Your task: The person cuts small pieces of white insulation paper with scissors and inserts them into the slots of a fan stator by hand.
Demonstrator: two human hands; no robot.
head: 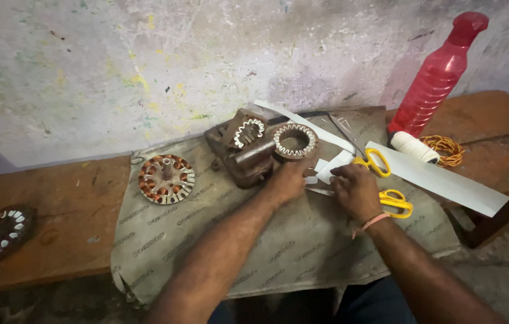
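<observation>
**Hands on paper strips beside stator**

Left hand [290, 180] and right hand [356, 191] both rest on small white paper pieces [332, 168]; whether either grip is clamped, I cannot tell. Yellow scissors [386, 180] lie at three o'clock, a ring stator [294, 141] at twelve.

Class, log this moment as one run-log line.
left hand: touching paper pieces | right hand: on paper pieces | nearby: yellow scissors, stator ring

paint-flecked grey wall [146, 60] behind a worn wooden bench [56, 210].

Open cloth [278, 252] near the hands; vise [239, 153], scissors [386, 180], bottle [437, 75] crowding beyond.
</observation>
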